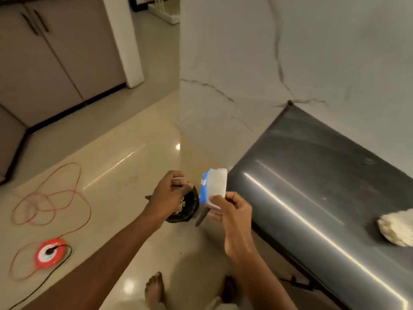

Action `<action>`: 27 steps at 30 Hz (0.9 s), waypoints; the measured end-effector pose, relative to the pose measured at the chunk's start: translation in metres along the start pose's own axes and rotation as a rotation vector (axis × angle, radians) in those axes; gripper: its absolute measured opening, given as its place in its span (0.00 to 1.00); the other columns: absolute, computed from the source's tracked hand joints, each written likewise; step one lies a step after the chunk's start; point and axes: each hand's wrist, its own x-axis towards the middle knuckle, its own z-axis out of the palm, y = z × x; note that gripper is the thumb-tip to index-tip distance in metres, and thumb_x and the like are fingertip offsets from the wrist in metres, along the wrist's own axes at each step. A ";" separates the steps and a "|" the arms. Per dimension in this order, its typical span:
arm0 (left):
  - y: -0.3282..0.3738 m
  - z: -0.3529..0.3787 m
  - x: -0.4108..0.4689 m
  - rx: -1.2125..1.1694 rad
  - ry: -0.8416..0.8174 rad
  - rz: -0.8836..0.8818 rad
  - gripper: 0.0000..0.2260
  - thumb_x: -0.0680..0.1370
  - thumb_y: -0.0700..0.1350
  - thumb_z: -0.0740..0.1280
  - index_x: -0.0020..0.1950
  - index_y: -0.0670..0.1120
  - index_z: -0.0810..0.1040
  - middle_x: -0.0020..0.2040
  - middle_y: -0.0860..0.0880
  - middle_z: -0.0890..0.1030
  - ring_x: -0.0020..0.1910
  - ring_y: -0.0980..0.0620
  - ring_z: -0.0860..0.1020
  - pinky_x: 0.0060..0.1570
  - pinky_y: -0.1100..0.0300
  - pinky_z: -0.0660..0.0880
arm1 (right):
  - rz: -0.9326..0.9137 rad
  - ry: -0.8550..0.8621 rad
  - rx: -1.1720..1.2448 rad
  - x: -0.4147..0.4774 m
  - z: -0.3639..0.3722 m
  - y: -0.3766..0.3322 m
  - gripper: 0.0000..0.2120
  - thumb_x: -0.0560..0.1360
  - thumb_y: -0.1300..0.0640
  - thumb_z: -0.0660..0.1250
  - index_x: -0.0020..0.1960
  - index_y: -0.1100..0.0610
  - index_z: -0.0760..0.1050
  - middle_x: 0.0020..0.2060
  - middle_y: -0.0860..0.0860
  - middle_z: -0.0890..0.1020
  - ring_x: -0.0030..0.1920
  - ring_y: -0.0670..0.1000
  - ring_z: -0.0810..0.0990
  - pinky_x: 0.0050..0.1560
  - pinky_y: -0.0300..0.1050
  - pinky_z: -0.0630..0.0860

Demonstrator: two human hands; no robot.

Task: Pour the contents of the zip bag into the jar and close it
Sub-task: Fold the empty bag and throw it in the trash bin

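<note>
Far left of both hands, a red cord reel (50,252) lies on the floor.

Left hand (169,195): fingers curled, directly above a dark container (190,205) holding pale pieces. Whether this hand grasps anything cannot be told. Whether the container is the jar, and whether it stands on the floor, also cannot be told.

Bag (213,189): just right of the left hand, apart from it and beside the container rim. Its long axis runs up and away from the right hand. The blue zip edge faces left, toward the container. It looks near empty.

Right hand (232,211): thumb and fingers pinch the bag's lower end. This is the nearer hand for any tipping, which would go leftward.

The dark surface (312,175) lies right of this hand and carries a pale lump (397,227).
</note>
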 end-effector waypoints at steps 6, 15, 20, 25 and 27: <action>-0.077 -0.063 0.063 0.103 0.107 -0.150 0.10 0.80 0.44 0.73 0.61 0.48 0.79 0.56 0.46 0.84 0.57 0.46 0.83 0.50 0.59 0.77 | 0.242 -0.053 -0.123 0.058 0.089 0.095 0.09 0.73 0.61 0.76 0.52 0.60 0.83 0.46 0.59 0.88 0.39 0.55 0.89 0.33 0.45 0.82; -0.229 -0.092 0.183 0.203 0.129 -0.260 0.09 0.80 0.45 0.73 0.59 0.47 0.80 0.54 0.46 0.84 0.53 0.48 0.82 0.45 0.59 0.75 | 0.520 0.055 -0.389 0.225 0.125 0.306 0.14 0.74 0.57 0.77 0.56 0.62 0.81 0.40 0.54 0.87 0.39 0.55 0.89 0.40 0.52 0.87; -0.331 -0.093 0.236 0.227 0.126 -0.280 0.09 0.81 0.45 0.71 0.60 0.46 0.79 0.54 0.47 0.83 0.53 0.47 0.81 0.44 0.62 0.75 | 0.631 0.083 -0.384 0.322 0.139 0.420 0.19 0.77 0.60 0.74 0.64 0.67 0.76 0.46 0.60 0.86 0.42 0.56 0.88 0.46 0.56 0.87; -0.402 -0.086 0.269 0.185 0.141 -0.308 0.08 0.81 0.44 0.71 0.60 0.46 0.79 0.54 0.47 0.83 0.54 0.46 0.81 0.44 0.60 0.75 | 0.617 0.071 -0.412 0.379 0.142 0.491 0.20 0.78 0.64 0.71 0.67 0.71 0.73 0.45 0.63 0.84 0.39 0.57 0.86 0.38 0.50 0.85; -0.415 -0.082 0.275 0.158 0.142 -0.315 0.08 0.82 0.44 0.70 0.60 0.47 0.79 0.53 0.48 0.83 0.54 0.48 0.81 0.44 0.61 0.75 | 0.587 0.070 -0.466 0.390 0.139 0.505 0.18 0.78 0.65 0.71 0.64 0.73 0.75 0.37 0.59 0.81 0.36 0.55 0.85 0.37 0.49 0.84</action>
